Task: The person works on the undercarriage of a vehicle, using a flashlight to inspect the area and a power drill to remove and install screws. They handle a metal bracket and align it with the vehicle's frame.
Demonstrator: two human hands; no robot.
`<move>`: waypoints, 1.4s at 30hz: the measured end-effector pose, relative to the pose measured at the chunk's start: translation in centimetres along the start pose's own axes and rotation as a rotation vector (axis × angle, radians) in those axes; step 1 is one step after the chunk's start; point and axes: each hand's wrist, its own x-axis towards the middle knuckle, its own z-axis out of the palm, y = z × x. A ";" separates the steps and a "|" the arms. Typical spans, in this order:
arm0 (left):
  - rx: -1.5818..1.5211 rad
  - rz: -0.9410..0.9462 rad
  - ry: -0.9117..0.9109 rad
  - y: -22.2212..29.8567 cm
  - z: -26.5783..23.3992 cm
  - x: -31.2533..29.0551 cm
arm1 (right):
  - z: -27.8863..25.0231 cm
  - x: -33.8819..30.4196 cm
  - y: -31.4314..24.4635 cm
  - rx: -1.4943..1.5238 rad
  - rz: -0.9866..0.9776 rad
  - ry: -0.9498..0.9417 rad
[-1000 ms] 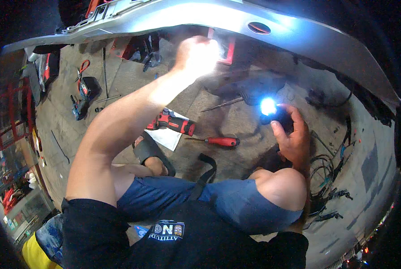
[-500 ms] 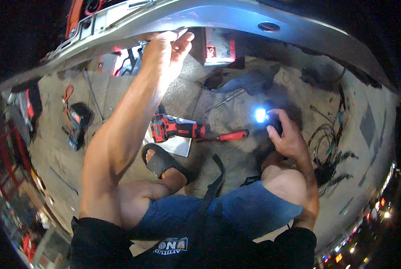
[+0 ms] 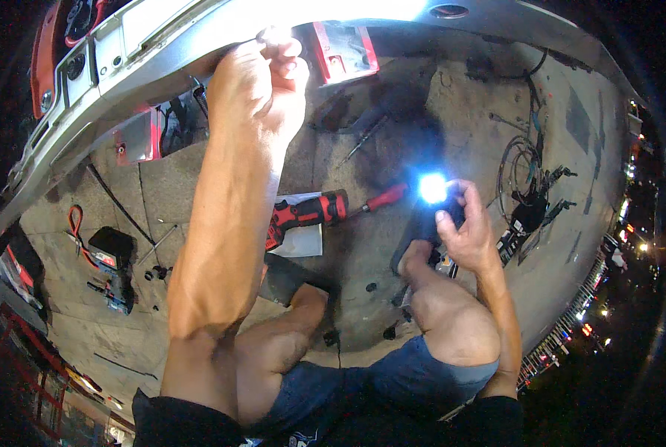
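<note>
My left hand [image 3: 262, 86] is raised to the lower edge of a pale, curved car bumper [image 3: 370, 9]. Its fingers curl together against that edge, and whatever sits between them is hidden by glare. In my right hand [image 3: 468, 227], above my bent knee, is a small dark flashlight [image 3: 452, 208]. Its light [image 3: 432, 188] is on and throws a bright patch onto the bumper around my left fingers. Under my left forearm, partly covered by it, lies a red and black cordless power tool [image 3: 311, 212] on a white sheet [image 3: 303, 242]. A red-handled screwdriver [image 3: 387, 197] lies beside it.
Cables and dark wiring [image 3: 525, 212] lie on the right of the floor. A blue and black cordless tool [image 3: 113, 276] is at the left. Red-edged cases [image 3: 346, 56] stand below the bumper, near a thin metal rod [image 3: 364, 139]. A black strip [image 3: 117, 201] crosses the left floor.
My view has shifted, bringing more of the left floor and the wiring into sight. My left hand stays at the bumper with its fingers more curled. The flashlight stays lit in my right hand.
</note>
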 end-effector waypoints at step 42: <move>0.505 0.257 0.084 -4.3 0.6 -0.3 | 3.3 7.2 5.8 1.794 -0.028 -0.464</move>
